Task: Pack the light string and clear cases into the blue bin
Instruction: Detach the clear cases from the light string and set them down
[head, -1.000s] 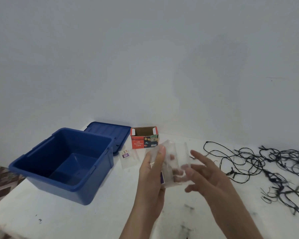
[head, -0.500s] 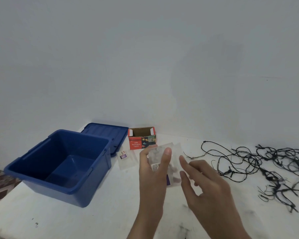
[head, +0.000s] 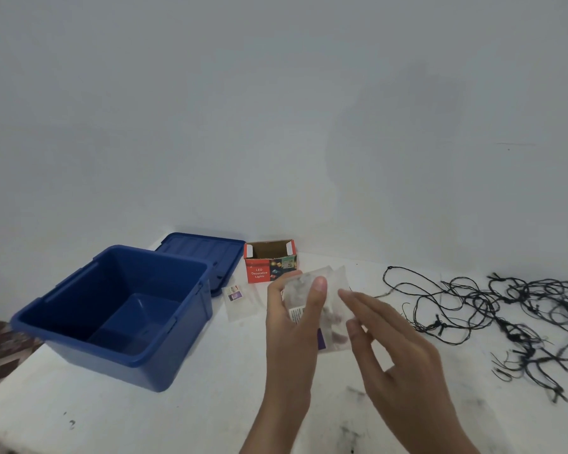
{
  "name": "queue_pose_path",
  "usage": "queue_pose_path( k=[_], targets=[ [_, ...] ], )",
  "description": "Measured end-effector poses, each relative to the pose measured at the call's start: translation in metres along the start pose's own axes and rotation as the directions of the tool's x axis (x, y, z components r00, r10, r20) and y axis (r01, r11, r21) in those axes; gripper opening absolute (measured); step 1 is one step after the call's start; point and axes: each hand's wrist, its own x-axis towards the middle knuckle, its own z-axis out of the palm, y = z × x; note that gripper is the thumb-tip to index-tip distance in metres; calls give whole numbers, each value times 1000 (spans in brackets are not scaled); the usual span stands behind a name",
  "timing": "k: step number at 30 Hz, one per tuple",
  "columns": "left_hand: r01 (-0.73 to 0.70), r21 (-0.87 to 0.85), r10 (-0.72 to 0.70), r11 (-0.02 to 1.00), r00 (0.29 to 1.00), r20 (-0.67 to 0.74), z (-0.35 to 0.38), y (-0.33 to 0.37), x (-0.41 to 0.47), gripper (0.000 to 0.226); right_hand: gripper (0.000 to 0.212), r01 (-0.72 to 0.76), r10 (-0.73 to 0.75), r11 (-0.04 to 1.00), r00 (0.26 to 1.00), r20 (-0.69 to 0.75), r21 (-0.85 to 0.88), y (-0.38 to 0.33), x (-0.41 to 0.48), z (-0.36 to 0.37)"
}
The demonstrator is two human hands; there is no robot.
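My left hand point(head: 294, 326) grips a clear case point(head: 331, 309) above the white table, thumb on its front and fingers behind it. My right hand point(head: 395, 348) hovers just right of the case with straight fingers, their tips at its right edge. A second clear case point(head: 240, 301) with a small label lies flat on the table beside the blue bin point(head: 79, 326), which stands open and empty at the left. The black light string point(head: 492, 309) lies tangled across the right side of the table.
The bin's blue lid point(head: 207, 253) lies behind it by the wall. A small red cardboard box point(head: 271, 260) marked LED Decorative Lights stands open at the back. The table's left edge point(head: 10, 368) drops to a patterned floor. A white wall runs behind everything.
The clear case has been turned and folded flatter in my left hand. My right hand has drawn back from under it to its right edge. The view shifted slightly right.
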Motion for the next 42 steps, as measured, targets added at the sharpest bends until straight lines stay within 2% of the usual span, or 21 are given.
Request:
queue_pose_path(
  k=[5,7,11,13,14,16,17,19,21,22,23,24,25,27,31,42],
  targets=[
    [-49,26,50,998,998,-27,2,3,0,31,37,-55,46,991,996,-71,-123,5,3,-1],
    [-76,57,78,995,997,-23,3,3,-1,31,42,-105,94,987,991,-96,-121,6,3,-1],
    [-80,57,80,995,997,7,5,6,-3,35,28,-176,178,984,982,-65,36,2,6,-1],
    [-56,28,56,998,998,17,4,7,-3,34,26,-287,294,940,956,-11,183,0,8,-2],
    [-41,28,40,999,999,30,3,7,-2,35,28,-382,392,866,919,35,323,-1,10,-3],
    [-5,8,4,1000,999,53,1,6,-1,44,45,-553,527,552,811,253,624,2,12,-5],
    [7,-2,-6,1000,998,63,0,7,-1,49,55,-588,535,419,776,335,692,3,13,-7],
    [10,-9,-9,1000,997,78,0,8,-2,49,67,-584,522,365,773,360,725,6,14,-11],
    [-3,-24,5,1000,997,82,3,11,-3,44,36,-540,551,422,790,268,728,5,13,-11],
    [-15,-26,17,1000,997,80,4,13,-4,42,25,-497,557,537,816,156,681,4,11,-10],
    [-30,-20,32,999,997,72,5,13,-4,41,24,-424,505,711,863,13,560,1,11,-8],
    [-45,-8,45,999,997,62,6,13,-4,40,22,-294,355,890,926,-125,350,0,10,-7],
    [-60,10,60,998,997,49,7,12,-4,39,17,-154,179,979,963,-202,133,-2,10,-6],
    [-95,62,93,994,995,33,7,11,-4,38,21,28,-51,993,979,-197,-119,-1,5,-2],
    [-125,98,124,987,992,18,7,14,-6,35,26,125,-161,958,979,-124,-257,2,8,-3],
    [-215,192,214,958,977,24,9,19,-10,31,29,263,-253,918,965,71,-298,4,16,-16]
  ],
)
